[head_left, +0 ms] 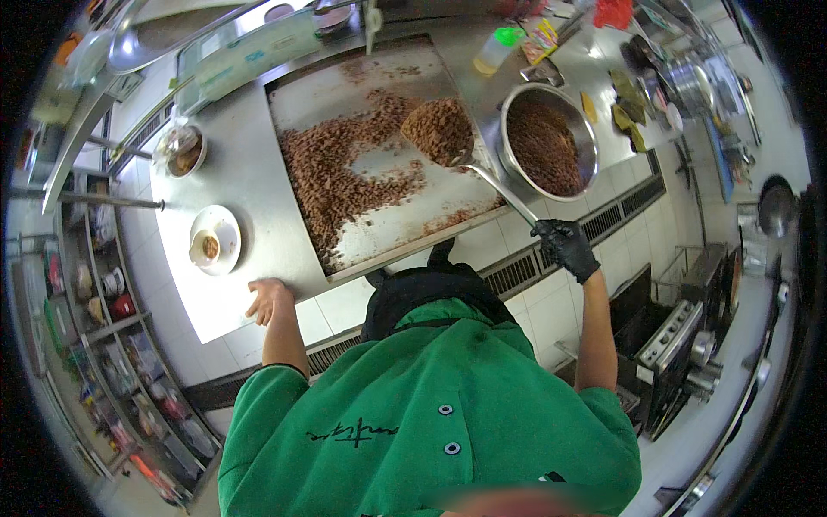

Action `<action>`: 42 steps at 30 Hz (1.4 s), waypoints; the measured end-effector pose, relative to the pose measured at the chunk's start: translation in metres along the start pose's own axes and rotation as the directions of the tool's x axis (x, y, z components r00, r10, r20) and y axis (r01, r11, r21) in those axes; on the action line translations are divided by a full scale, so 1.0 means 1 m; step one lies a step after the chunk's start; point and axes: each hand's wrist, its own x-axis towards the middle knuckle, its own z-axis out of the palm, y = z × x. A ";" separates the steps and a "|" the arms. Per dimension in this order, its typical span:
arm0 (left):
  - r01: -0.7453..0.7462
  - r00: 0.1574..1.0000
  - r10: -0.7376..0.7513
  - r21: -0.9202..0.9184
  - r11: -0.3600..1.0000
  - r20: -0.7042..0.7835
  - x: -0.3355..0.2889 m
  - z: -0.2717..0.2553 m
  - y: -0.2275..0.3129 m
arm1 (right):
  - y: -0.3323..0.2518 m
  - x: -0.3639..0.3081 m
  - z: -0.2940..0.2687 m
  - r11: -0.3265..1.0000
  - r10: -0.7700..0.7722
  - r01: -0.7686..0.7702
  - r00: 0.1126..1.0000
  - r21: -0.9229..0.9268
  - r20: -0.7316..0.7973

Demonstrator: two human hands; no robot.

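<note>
My right hand [567, 248], in a black glove, is closed around the handle of a large metal ladle [508, 195]. Brown crumbly food [438, 127] is heaped in its bowl, just above the metal tray [388, 160]. More of the loose brown crumbs [332, 172] cover much of the tray's left side and middle. Right of the ladle stands a steel mixing bowl [592, 164] holding the same kind of food. My bare left hand [270, 300] rests at the near edge of the steel table [258, 164], fingers apart, holding nothing.
A white plate with a small cup [207, 248] and a bag-topped bowl [183, 152] stand at the left. A green-capped bottle [498, 52] is behind the tray, dark green leaves [629, 108] lie farther right. Shelves [129, 345] flank the left, a stove [668, 336] the right.
</note>
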 end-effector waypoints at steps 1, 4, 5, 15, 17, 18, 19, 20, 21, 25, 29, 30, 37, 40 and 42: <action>-0.031 0.999 0.031 0.011 0.999 0.009 -0.001 -0.001 0.000 | -0.001 -0.008 -0.011 0.998 -0.011 0.009 0.999 -0.067 -0.037; 0.003 0.999 -0.001 0.039 0.999 -0.041 -0.006 -0.006 0.001 | 0.003 -0.031 -0.040 0.998 -0.014 0.007 0.993 -0.062 -0.118; -0.068 0.997 0.068 0.007 0.998 0.024 -0.009 -0.008 0.002 | 0.006 -0.038 -0.051 0.998 0.064 -0.066 0.987 -0.012 -0.147; 0.015 1.000 -0.015 0.016 1.000 -0.011 -0.019 -0.027 0.000 | 0.077 -0.035 -0.107 0.930 -0.034 -0.215 0.757 -0.298 -0.653; -0.047 0.999 0.047 -0.013 0.999 0.012 -0.018 -0.022 0.000 | 0.086 -0.025 -0.100 0.615 -0.457 -0.283 0.633 -0.736 -0.625; 0.035 0.999 -0.035 -0.002 0.999 -0.028 -0.017 -0.019 0.001 | 0.088 -0.022 -0.096 0.594 -0.307 -0.419 0.671 -0.687 -0.675; -0.033 0.999 0.033 -0.006 0.999 0.001 -0.014 -0.016 0.000 | 0.088 -0.021 -0.092 0.610 -0.335 -0.437 0.614 -0.661 -0.715; -0.021 1.000 0.021 0.000 1.000 -0.011 -0.011 -0.015 -0.002 | 0.086 -0.022 -0.090 0.614 -0.298 -0.478 0.596 -0.628 -0.746; 0.008 0.999 -0.009 0.020 1.000 0.031 -0.007 -0.015 -0.001 | 0.083 -0.023 -0.087 0.622 -0.280 -0.489 0.590 -0.611 -0.757; -0.001 1.000 0.001 0.012 1.000 -0.002 -0.012 -0.015 -0.002 | 0.068 -0.033 -0.085 0.663 -0.353 -0.469 0.490 -0.583 -0.797; 0.026 0.999 -0.026 -0.009 1.000 0.034 -0.011 -0.024 0.006 | 0.059 -0.039 -0.083 0.683 -0.233 -0.482 0.568 -0.548 -0.790; 0.033 0.999 -0.032 -0.009 0.999 0.043 -0.011 -0.022 0.005 | 0.057 -0.040 -0.083 0.680 -0.262 -0.450 0.587 -0.578 -0.766; 0.022 0.998 -0.022 0.008 1.000 0.062 0.005 0.021 0.002 | 0.010 -0.064 -0.104 0.806 -0.151 -0.318 0.705 -0.499 -0.693; 0.008 0.999 -0.009 0.012 1.000 0.045 0.011 0.027 0.002 | -0.023 -0.062 -0.109 0.915 -0.006 -0.225 0.824 -0.336 -0.567; 0.017 1.000 -0.017 0.010 1.000 0.005 0.011 0.022 0.001 | -0.039 -0.052 -0.105 0.883 0.030 -0.222 0.906 -0.414 -0.422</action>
